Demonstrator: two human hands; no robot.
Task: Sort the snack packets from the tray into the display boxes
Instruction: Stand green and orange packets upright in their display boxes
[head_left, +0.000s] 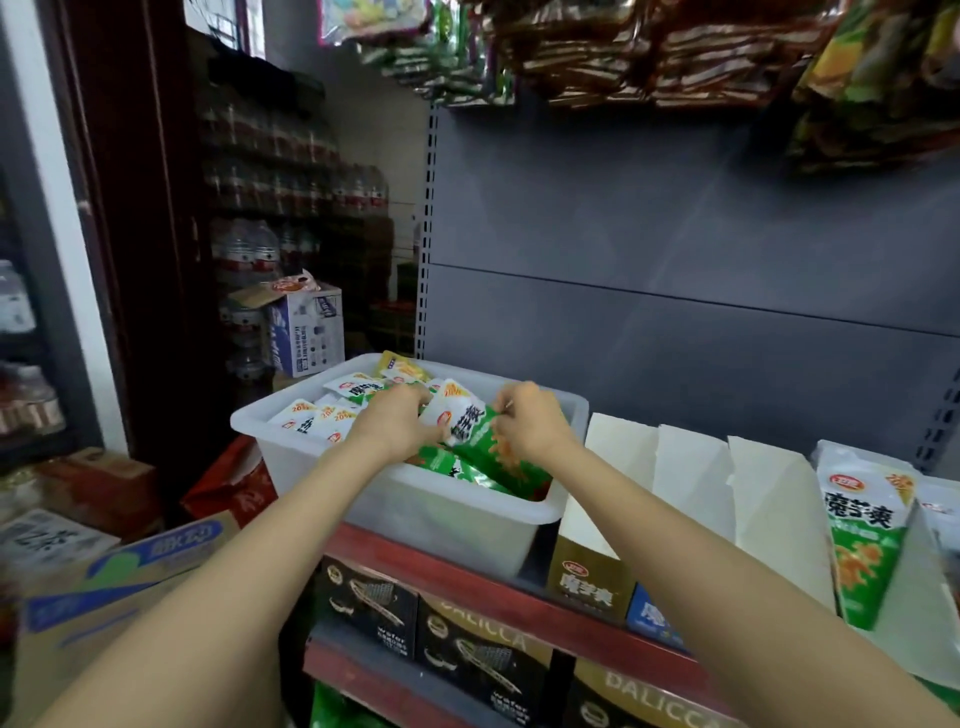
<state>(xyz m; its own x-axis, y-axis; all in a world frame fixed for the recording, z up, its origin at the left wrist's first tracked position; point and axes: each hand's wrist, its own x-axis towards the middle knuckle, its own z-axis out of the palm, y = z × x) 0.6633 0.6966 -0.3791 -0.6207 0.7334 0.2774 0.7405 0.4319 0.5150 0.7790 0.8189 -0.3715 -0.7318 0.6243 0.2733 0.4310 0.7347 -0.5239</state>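
Shelving unit (675, 234), grey back panel, w/ red-edged shelf (467, 577) carrying white plastic tray (441, 514) at left and row of display boxes (691, 483) to its right. Boxes mostly unfilled; one green-white packet (867, 530) stands upright at far right.

Tray holds loose heap of snack packets (332, 410), white/green, a yellow one at rear.

Both hands inside tray, close together, on one green-white packet (467, 421) lifted above heap. Left hand (395, 415) curled on its top-left edge; right hand (530, 421) pinching right edge. Packet lies between the hands, tilted, not yet clear of tray rim.

Risks, judged:
- Slick film, edge pinch only: packet may slip back into heap on lift.
- Neighbouring packets could drag out over rim, fall to cartons below.
- Near-identical packs: wrong box likely if flavour not checked.
- Tall box flaps may tip if knocked on transfer.
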